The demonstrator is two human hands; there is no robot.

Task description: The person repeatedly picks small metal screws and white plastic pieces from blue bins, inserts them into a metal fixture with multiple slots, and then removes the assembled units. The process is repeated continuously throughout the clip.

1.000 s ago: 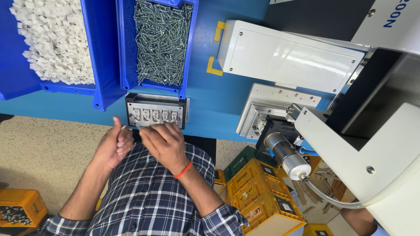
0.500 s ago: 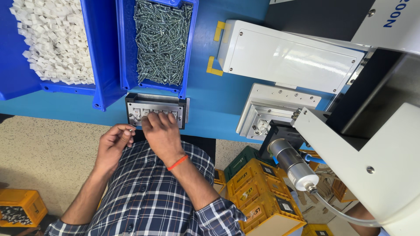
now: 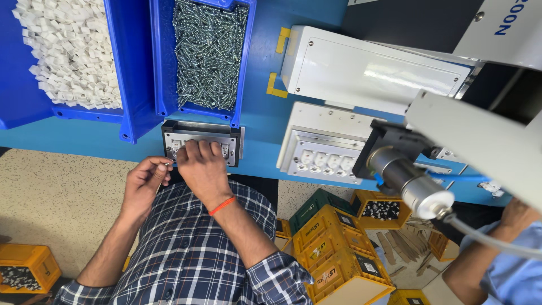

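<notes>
Two hands work at the near edge of the blue counter (image 3: 265, 152), seen from above. Farthest left, the left hand (image 3: 144, 183) hangs just off the counter's edge with its wrist bent inward, and its fingers (image 3: 161, 167) are pinched shut on something small; what it is cannot be told. Just beside it, to the right, the right hand (image 3: 200, 166), with an orange band (image 3: 222, 205) on its wrist, reaches forward over a grey fixture (image 3: 237, 144) that holds a white socket plate (image 3: 226, 149). Its fingers are curled down onto the middle of the plate and touch it, covering most of it, so whether they grip anything cannot be told. The fixture sits right at the counter's near edge, its back touching a blue bin of screws (image 3: 209, 51); a blue bin of white plastic parts (image 3: 68, 51) stands to the left of that one. The two bins close off the room behind the fixture, and the open side is toward the person. Further right, apart from the fixture, a second white plate with a row of sockets (image 3: 327, 161) rests in a white frame under a white housing (image 3: 372, 70), with a metal driver head (image 3: 409, 181) hanging over its right end. Yellow crates (image 3: 333, 254) stand on the floor below. At the far right another person's arm in a blue sleeve (image 3: 508, 254) shows.
</notes>
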